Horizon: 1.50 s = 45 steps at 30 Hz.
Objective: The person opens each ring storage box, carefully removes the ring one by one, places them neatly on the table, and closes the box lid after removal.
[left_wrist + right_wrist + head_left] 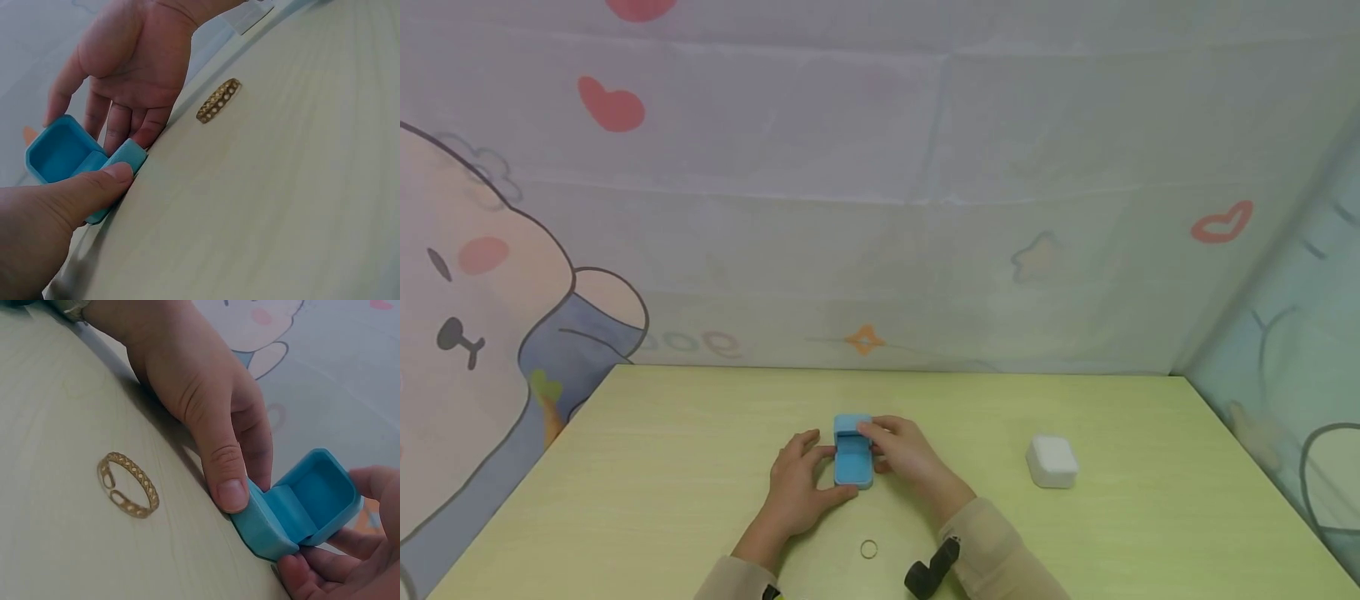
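Observation:
A small light-blue ring box [853, 470] sits on the table with its lid raised, and its inside looks bare. My left hand [797, 492] grips the lower part from the left, its thumb on the front edge in the left wrist view. On the other side, my right hand [916, 457] holds the box with its thumb at the raised lid and its other fingers low along the side. Nearer me lies a gold-coloured openwork ring [868, 549], apart from both hands. The right wrist view shows a gap in this ring's band [150, 490].
To the right on the pale wooden table [655, 467] stands a white rounded box [1052, 462]. A printed cloth [880, 167] with hearts and a cartoon animal hangs behind the table. A black device [932, 570] is strapped at the right sleeve.

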Available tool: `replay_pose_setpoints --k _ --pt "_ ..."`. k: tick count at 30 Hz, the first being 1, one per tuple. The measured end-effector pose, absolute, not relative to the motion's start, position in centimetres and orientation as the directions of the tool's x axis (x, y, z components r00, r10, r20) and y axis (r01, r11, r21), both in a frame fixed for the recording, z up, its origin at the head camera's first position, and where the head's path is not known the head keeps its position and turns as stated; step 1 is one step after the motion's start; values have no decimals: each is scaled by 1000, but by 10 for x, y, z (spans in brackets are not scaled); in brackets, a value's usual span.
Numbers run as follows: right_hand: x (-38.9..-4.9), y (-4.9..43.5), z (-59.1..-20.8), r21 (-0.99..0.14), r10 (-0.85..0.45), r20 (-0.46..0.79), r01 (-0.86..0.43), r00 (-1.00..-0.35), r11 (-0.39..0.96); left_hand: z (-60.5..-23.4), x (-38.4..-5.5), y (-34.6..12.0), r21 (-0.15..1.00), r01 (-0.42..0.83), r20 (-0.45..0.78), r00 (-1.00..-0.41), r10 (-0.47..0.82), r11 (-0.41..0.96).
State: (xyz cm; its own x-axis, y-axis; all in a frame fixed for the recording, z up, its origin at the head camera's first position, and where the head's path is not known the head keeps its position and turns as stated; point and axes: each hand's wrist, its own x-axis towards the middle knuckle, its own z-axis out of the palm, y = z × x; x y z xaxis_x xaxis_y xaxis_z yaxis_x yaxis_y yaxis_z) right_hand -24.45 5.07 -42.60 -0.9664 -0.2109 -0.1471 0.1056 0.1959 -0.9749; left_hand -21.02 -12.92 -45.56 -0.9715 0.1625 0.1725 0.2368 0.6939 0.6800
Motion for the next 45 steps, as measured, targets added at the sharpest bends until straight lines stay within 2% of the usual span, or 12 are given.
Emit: replay_pose_setpoints --k 45 --pt "-242 52 -430 -980 -291 -98 42 -952 192 -454 -209 -131 668 234 172 -972 160 706"
